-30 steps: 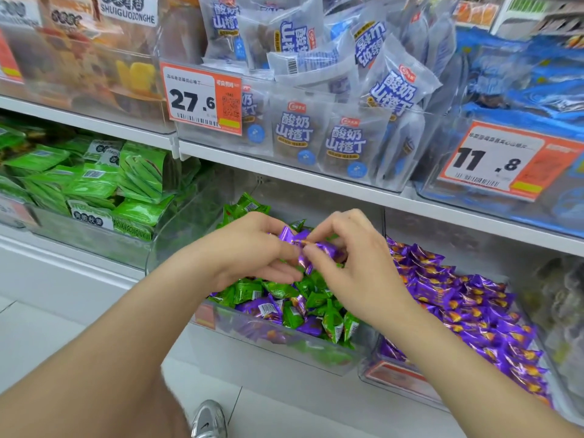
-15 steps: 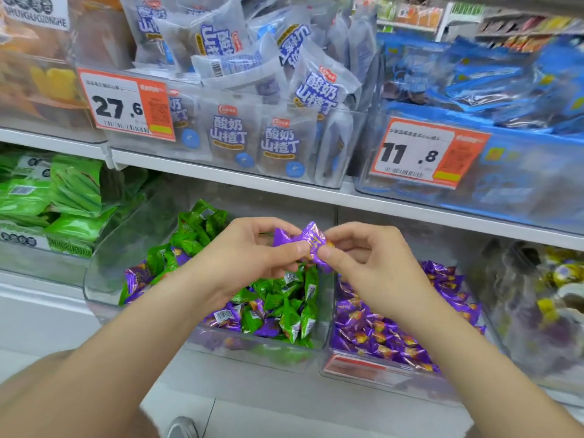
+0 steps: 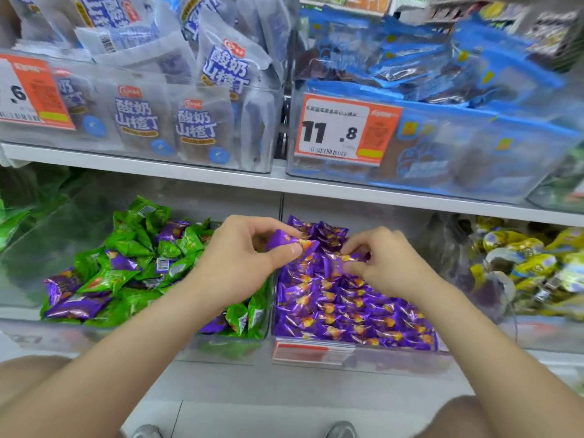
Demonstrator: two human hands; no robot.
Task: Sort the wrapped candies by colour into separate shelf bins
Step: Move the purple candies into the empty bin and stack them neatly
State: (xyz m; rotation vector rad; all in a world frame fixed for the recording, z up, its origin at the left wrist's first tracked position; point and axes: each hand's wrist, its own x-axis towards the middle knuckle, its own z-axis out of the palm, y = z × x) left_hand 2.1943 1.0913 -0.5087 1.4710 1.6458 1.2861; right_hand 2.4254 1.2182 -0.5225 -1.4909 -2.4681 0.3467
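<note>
My left hand (image 3: 240,260) pinches a purple wrapped candy (image 3: 286,240) between thumb and fingers, over the divide between two clear bins on the lower shelf. My right hand (image 3: 379,263) is over the right bin, its fingertips pinching another purple candy (image 3: 349,258) at the top of the pile. The left bin (image 3: 221,349) holds mostly green candies (image 3: 126,248) with a few purple ones (image 3: 76,306) mixed in. The right bin (image 3: 363,352) is filled with purple candies (image 3: 347,314).
A bin of yellow wrapped candies (image 3: 531,267) stands to the right. The upper shelf (image 3: 284,181) carries clear bins of white snack bags (image 3: 196,121) and blue packs (image 3: 458,99), with orange price tags (image 3: 344,128). My shoes (image 3: 341,429) and the floor show below.
Both hands moved rightward from the green bin toward the purple bin. They shared one bunch of purple candy before; now they are apart, each pinching a purple candy.
</note>
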